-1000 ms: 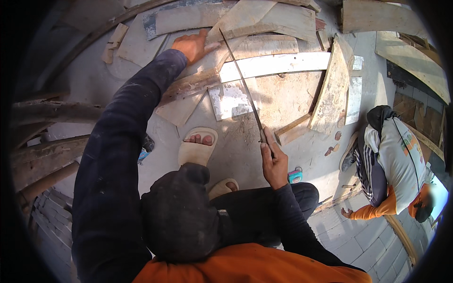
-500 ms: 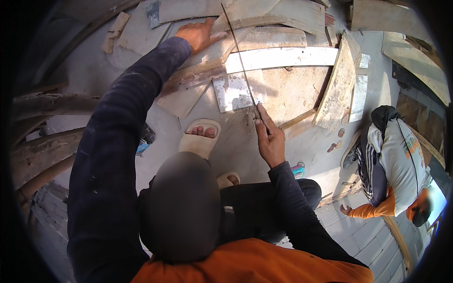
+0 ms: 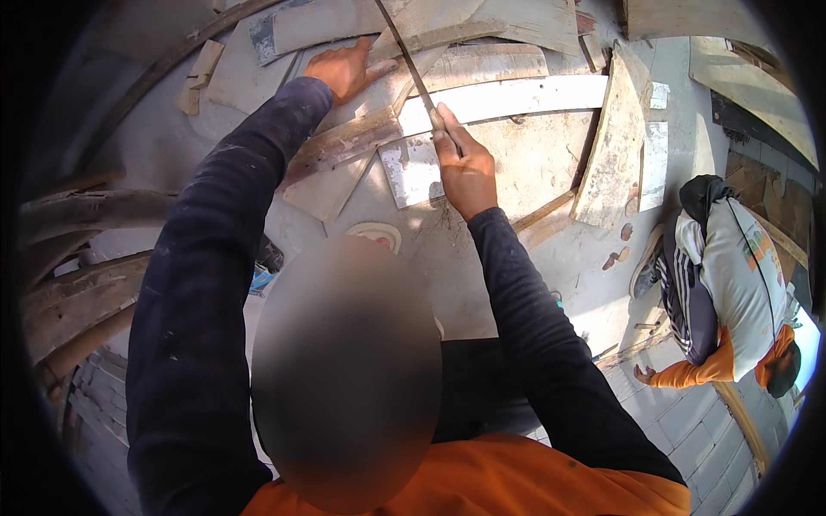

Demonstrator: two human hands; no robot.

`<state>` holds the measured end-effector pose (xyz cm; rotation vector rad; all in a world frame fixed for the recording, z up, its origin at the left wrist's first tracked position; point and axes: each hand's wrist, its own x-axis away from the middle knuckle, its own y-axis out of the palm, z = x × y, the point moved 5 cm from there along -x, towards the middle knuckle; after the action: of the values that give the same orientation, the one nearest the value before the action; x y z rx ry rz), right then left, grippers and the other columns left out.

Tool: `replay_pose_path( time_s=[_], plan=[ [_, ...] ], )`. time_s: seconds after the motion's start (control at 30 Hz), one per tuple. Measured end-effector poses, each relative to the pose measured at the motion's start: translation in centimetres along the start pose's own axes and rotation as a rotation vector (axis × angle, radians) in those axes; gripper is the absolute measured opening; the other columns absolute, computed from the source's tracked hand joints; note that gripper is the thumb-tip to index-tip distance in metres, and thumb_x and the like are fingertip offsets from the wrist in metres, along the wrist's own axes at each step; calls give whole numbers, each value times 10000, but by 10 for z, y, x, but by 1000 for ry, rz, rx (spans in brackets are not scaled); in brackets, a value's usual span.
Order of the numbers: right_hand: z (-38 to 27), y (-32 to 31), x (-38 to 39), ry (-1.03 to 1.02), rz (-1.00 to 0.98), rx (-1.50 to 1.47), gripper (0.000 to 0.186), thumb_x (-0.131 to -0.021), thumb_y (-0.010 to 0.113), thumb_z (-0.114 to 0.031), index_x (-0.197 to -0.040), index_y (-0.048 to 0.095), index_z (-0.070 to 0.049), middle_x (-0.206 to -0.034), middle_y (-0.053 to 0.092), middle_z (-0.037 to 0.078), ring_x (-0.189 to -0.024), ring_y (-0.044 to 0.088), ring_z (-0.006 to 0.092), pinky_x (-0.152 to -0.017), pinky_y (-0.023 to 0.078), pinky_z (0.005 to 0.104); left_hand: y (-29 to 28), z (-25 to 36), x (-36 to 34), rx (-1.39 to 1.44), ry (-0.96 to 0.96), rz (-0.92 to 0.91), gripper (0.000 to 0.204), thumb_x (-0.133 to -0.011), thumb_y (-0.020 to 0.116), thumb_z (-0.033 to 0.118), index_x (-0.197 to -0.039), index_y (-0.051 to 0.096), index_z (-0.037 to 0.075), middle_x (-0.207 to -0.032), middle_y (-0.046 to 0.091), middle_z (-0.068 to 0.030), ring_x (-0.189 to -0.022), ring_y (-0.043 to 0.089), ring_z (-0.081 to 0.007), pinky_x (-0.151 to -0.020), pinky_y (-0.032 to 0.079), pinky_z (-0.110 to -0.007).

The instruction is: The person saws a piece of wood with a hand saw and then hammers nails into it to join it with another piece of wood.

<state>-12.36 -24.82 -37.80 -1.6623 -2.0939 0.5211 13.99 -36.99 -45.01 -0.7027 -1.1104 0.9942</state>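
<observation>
My right hand [image 3: 465,168] is closed round the handle of a hand saw [image 3: 409,62], whose long thin dark blade shows edge-on and points away from me. The blade crosses the end of a weathered wooden board [image 3: 376,96]. Pressed on that board, left of the blade, is my left hand [image 3: 341,72], its thumb stretched toward the saw and its other fingers partly bent. Beside the saw, a white-painted board [image 3: 525,99] runs to the right. Whether the teeth touch the wood is hard to make out.
More planks lie beyond my hands, and a slanting board [image 3: 609,142] is on the right. Curved timbers [image 3: 95,211] stand at the left. A person in orange sleeves [image 3: 740,267] bends at the right. A sandal [image 3: 379,232] shows below the boards.
My right hand has pushed the saw forward, away from me and slightly left. My left hand stays on the board. My head has leaned forward, covering more of the feet.
</observation>
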Motion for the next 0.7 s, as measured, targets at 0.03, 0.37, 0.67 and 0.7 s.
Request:
replay_pose_path(
  time_s=[0.03, 0.37, 0.67, 0.7],
  plan=[
    [2, -1, 7, 110, -21, -11, 445, -1096, 622, -253, -1515, 639, -103, -1182, 772, 274, -870, 779, 331, -861, 584, 380, 0, 1, 2, -14, 14, -4, 816, -1067, 493, 708, -1498, 519, 16, -1231, 745, -309, -1191, 723, -450, -1125, 510, -535],
    [8, -6, 17, 190, -129, -129, 473, -1133, 581, -290, -1549, 598, -64, -1405, 728, 205, -1284, 689, 226, -1089, 510, 346, 2, 0, 3, -23, -3, 21, 809, -1066, 485, 715, -1479, 530, 21, -1202, 752, -303, -1178, 727, -440, -1098, 524, -536],
    [10, -37, 81, 356, -157, -60, 482, -1125, 616, -228, -1576, 574, -64, -1485, 680, 199, -1434, 601, 256, -1176, 455, 368, 1, 0, -1, -17, 26, 14, 796, -1075, 483, 699, -1452, 543, 0, -1166, 757, -307, -1140, 735, -453, -1052, 548, -542],
    [4, -23, 52, 397, -188, -10, 483, -1122, 619, -239, -1569, 577, -62, -1471, 685, 205, -1428, 605, 251, -1171, 458, 366, 2, 0, 0, -22, 37, 16, 806, -1077, 486, 693, -1448, 539, -20, -1182, 746, -328, -1146, 727, -470, -1047, 550, -541]
  ],
)
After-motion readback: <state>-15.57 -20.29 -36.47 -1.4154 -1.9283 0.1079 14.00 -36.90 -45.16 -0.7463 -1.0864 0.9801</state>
